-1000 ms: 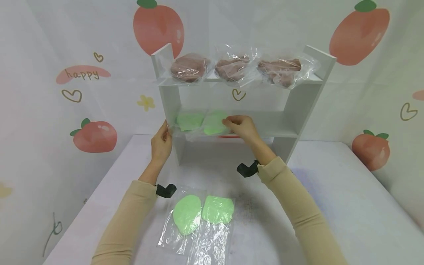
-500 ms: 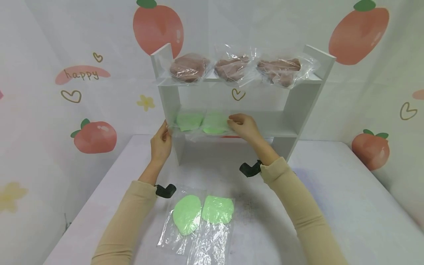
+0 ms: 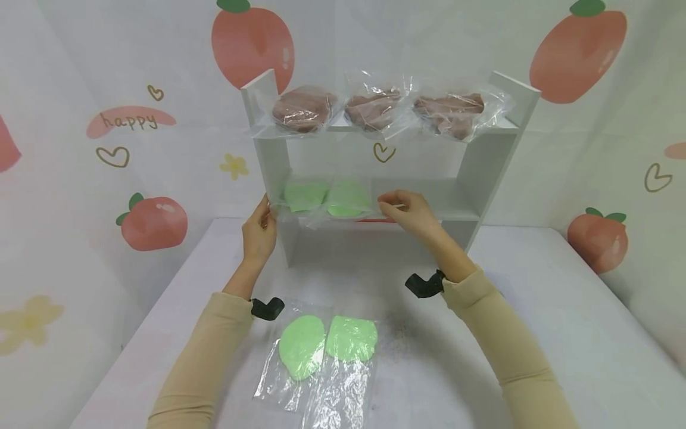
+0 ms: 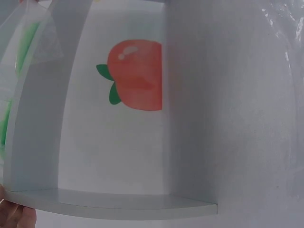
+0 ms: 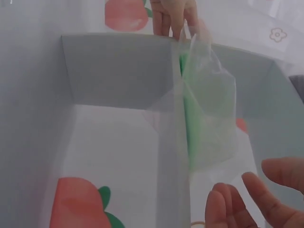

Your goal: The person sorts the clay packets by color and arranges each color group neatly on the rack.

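My left hand (image 3: 259, 233) grips the left side panel of a white two-tier shelf (image 3: 466, 205); a bag's clear corner lies near its fingertips. On the shelf's middle board are two clear plastic bags, each with a flat light-green piece: the left bag (image 3: 306, 195) and the right bag (image 3: 347, 199). My right hand (image 3: 409, 211) is just right of that right bag, fingers relaxed and apart. The right wrist view shows a gap between its fingers (image 5: 260, 190) and the green bag (image 5: 209, 118). Whether the left hand also touches plastic, I cannot tell.
Several clear bags with brown meat-like pieces (image 3: 305, 110) lie along the top board, their plastic overhanging its front. On the table (image 3: 455, 357) in front, two more bagged green pieces (image 3: 302, 347) lie side by side. A fruit-printed cloth (image 3: 161, 59) hangs behind.
My right hand has let go of the right green bag on the middle board and drawn back to the right and toward me. The left hand has stayed at the side panel.
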Demonstrator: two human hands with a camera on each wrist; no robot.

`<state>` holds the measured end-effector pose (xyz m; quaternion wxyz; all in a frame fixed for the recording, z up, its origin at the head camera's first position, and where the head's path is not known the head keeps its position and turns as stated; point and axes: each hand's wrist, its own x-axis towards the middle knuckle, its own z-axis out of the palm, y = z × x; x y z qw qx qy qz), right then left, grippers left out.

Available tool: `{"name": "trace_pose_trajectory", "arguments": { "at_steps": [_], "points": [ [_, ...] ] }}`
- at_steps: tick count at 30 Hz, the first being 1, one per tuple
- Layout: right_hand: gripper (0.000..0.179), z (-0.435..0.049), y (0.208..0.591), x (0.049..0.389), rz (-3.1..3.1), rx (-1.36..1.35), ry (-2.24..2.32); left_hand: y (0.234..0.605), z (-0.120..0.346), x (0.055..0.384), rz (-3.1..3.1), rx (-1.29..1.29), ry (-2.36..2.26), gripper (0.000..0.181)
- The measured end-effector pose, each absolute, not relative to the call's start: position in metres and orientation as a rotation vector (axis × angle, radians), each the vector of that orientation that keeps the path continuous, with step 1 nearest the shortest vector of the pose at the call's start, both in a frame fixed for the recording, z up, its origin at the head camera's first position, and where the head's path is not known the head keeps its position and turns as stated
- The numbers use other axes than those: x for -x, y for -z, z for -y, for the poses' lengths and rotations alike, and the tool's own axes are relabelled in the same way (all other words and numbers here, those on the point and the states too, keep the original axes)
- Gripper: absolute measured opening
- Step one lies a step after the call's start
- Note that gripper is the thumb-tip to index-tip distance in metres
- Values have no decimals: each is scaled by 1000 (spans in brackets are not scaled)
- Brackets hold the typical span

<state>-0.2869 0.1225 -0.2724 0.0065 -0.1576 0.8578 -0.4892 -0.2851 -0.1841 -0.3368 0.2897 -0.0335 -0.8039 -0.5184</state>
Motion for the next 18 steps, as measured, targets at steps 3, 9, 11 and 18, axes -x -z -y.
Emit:
{"name": "trace_pose_trajectory", "arguments": {
  "at_steps": [3, 9, 11, 18],
  "points": [
    [37, -127, 275, 280, -2659, 554, 1531, 336, 184, 285, 2146, 83, 1385, 46],
    [34, -134, 282, 263, -2616, 651, 1548, 337, 185, 285, 2150, 89, 1386, 47],
    [33, -136, 286, 256, -2607, 672, 1538, 337, 185, 285, 2149, 91, 1383, 47],
    [36, -142, 307, 237, -2527, 658, 1482, 337, 185, 285, 2150, 100, 1372, 47]
  ]
}}
